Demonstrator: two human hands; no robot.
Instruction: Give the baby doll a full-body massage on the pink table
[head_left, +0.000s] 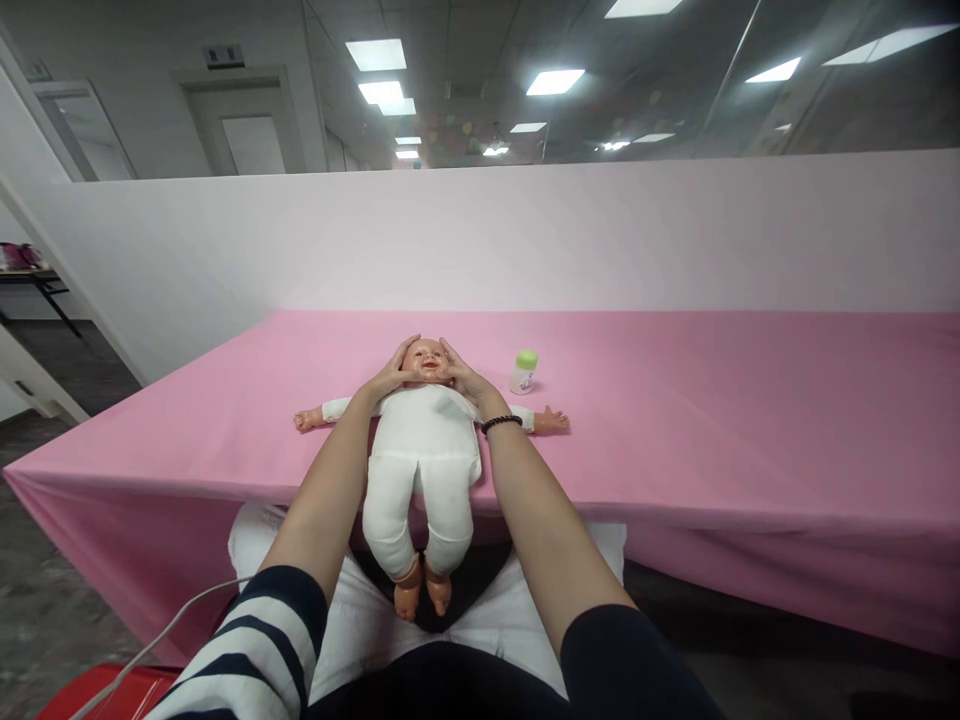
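A baby doll [427, 430] in a white outfit lies on its back on the pink-covered table, its bare feet hanging past the front edge toward me. Its arms are stretched out to both sides. My left hand [391, 372] cups one side of the doll's head, fingers curled around it. On the opposite side, my right hand [463, 374] holds the head the same way, with the thumb near the chin. A small clear bottle [524, 372] with a green cap stands just right of my right hand.
The pink cloth [720, 420] covers the whole table and drapes over its edges. A white wall [540, 235] rises behind it, with glass above. At lower left are a red seat [105, 692] and a pale cable [176, 622].
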